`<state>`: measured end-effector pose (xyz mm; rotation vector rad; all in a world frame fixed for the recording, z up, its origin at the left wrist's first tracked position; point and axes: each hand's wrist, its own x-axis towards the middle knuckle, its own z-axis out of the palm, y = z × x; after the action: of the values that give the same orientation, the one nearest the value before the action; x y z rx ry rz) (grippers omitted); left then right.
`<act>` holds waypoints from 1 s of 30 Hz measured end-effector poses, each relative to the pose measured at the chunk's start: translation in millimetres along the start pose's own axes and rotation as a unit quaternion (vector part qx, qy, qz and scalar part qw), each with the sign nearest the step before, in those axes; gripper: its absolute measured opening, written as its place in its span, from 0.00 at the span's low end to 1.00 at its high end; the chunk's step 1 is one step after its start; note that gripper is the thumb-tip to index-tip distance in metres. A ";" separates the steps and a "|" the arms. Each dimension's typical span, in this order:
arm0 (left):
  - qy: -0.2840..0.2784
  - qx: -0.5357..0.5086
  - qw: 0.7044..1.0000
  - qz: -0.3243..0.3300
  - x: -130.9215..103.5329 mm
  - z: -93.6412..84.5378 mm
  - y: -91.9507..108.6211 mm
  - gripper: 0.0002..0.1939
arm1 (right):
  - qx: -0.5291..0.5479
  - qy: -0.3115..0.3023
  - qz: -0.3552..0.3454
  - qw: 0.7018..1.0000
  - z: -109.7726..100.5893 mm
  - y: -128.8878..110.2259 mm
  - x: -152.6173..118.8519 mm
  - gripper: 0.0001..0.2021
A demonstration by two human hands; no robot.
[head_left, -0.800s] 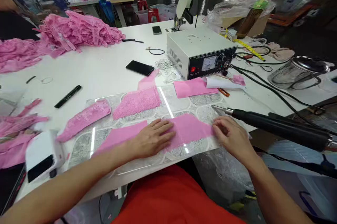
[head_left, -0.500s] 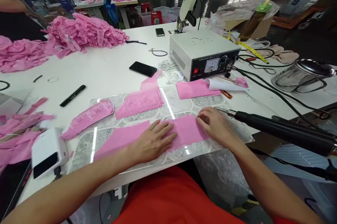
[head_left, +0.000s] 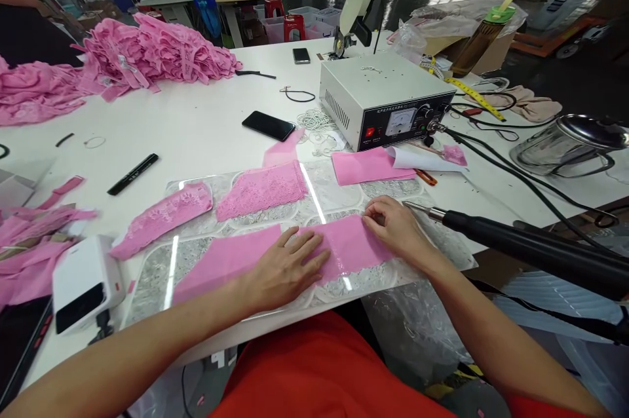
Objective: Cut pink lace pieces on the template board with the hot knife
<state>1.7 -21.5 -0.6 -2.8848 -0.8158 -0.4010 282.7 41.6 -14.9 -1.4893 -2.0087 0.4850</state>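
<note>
A long pink fabric piece (head_left: 236,255) lies on a clear-topped, patterned mat (head_left: 192,254) near the table's front edge. My left hand (head_left: 292,265) rests flat on its middle, fingers spread. At the right end of the fabric, my right hand (head_left: 393,227) has its thumb and fingertips pressed together at the upper edge; what they pinch is too small to make out. The metal tip of a black-handled tool (head_left: 515,241) points at the back of my right hand. Behind, a pink lace piece (head_left: 268,189) and a curved lace piece (head_left: 164,216) lie on the mat.
A grey control box (head_left: 388,100) stands at the back, with cables running right to a glass jar (head_left: 565,149). A phone (head_left: 268,126), a marker (head_left: 132,174) and a white device (head_left: 86,284) lie leftward. Pink garments (head_left: 162,51) are heaped behind. A person stands at far left.
The camera view has shifted slightly. My right hand has moved a little left along the fabric's upper edge; my left hand stays flat in place.
</note>
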 end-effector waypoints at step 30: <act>-0.072 -0.061 0.993 0.070 30.0 -7.2 -17.3 0.19 | 0.019 0.172 0.043 0.984 -35.0 20.9 -100.5 0.09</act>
<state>15.5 6.8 15.5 -3.0913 -0.6234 -0.2367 341.0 -49.2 -24.8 -1.5247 -1.6638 0.2768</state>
